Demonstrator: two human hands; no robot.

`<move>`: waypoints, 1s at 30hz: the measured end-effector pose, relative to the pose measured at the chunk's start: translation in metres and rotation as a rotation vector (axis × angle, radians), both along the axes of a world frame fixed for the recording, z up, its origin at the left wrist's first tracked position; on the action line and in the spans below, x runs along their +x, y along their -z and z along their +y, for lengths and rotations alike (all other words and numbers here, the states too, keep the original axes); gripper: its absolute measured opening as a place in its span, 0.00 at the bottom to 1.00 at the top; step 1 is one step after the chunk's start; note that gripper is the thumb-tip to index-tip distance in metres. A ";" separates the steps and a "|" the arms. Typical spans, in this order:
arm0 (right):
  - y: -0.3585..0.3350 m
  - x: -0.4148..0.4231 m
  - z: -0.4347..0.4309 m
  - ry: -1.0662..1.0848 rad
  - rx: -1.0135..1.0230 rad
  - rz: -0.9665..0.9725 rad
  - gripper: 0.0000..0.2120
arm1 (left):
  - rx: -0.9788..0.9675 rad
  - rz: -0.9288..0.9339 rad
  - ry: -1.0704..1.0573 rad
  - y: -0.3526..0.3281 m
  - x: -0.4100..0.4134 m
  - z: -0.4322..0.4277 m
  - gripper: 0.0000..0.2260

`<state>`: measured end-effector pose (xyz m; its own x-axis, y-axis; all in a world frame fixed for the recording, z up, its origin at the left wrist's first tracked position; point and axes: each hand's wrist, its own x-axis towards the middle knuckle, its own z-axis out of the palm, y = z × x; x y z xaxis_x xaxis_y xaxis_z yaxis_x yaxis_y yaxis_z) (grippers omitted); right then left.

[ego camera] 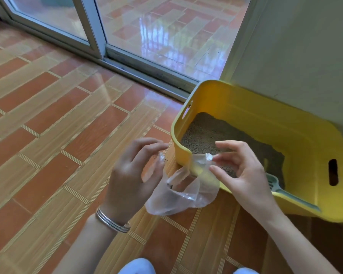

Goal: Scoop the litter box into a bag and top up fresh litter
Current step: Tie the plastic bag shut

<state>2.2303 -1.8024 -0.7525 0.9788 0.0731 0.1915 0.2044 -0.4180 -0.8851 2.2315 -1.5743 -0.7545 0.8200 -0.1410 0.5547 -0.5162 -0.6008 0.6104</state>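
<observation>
A yellow litter box (236, 103) stands on the floor at the right, against the wall, holding grey-brown litter (204, 133). A pale green scoop (285, 191) lies inside it at the near side, its handle over the near rim. In front of the box's near left corner hangs a clear plastic bag (178, 196) with some dark grains inside. My left hand (131, 175) pinches the bag's left top edge. My right hand (240, 167) pinches the right top edge, above the box's rim. The bag's mouth is held between them.
The floor (48, 135) is glossy orange and tan tile. A sliding glass door with a metal track (147, 74) runs along the far side. A white wall (295, 56) rises behind the box. Silver bangles circle my left wrist. My knees show at the bottom edge.
</observation>
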 end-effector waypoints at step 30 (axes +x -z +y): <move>0.033 0.003 0.024 -0.119 0.405 0.261 0.08 | -0.618 0.624 0.197 0.032 -0.003 -0.009 0.19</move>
<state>2.2335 -1.7785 -0.7856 0.9872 0.1575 -0.0231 -0.0207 -0.0173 -0.9996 2.2289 -1.5834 -0.7865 0.9900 -0.1352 0.0404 -0.0418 -0.0076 0.9991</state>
